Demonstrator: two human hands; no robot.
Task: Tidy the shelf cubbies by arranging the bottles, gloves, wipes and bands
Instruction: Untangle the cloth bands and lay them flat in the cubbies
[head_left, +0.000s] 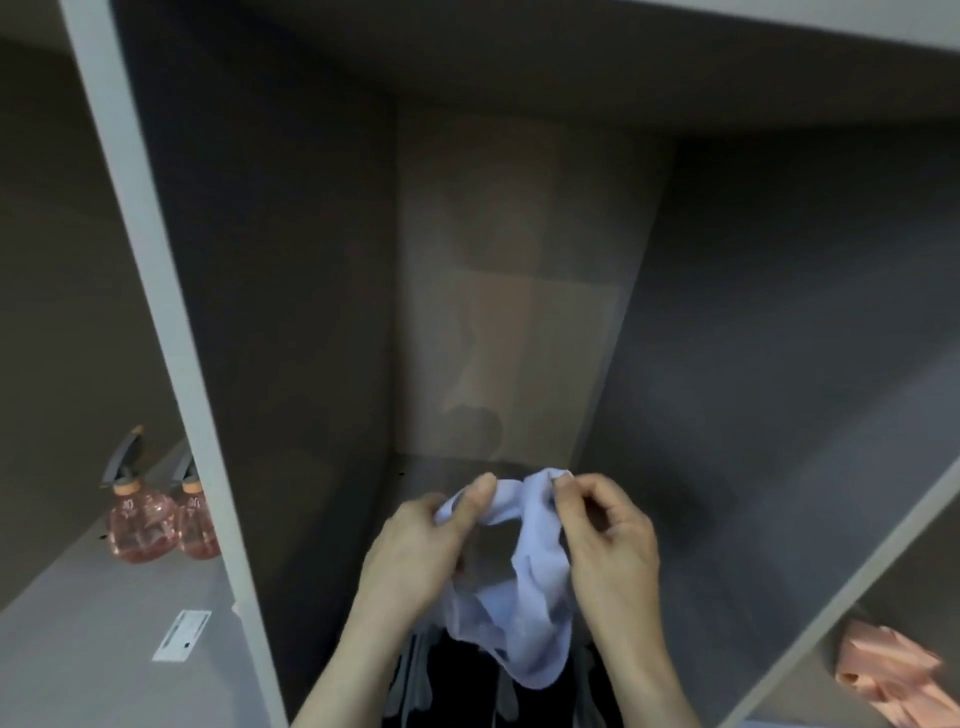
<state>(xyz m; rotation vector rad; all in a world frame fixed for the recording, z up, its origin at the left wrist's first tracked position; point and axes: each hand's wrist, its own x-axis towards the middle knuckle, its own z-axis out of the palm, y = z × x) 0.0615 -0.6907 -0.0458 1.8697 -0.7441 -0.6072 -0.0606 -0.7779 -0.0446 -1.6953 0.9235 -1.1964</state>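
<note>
Shelf (156, 291): grey cubbies, middle one facing.
Left hand (415, 545): pinching pale glove (530, 623) rim.
Right hand (608, 545): pinching opposite rim.
Left cubby: two pink spray bottles (156, 525).

I see a thin, pale lilac glove (524, 587) of soft, wrinkled, matt film; two pink spray bottles (139, 525) in clear glossy plastic with dark matt triggers; grey shelf panels (171, 291), smooth, matt laminate; peach bands (883, 670) with a satin sheen; a white paper label (182, 635).
</note>
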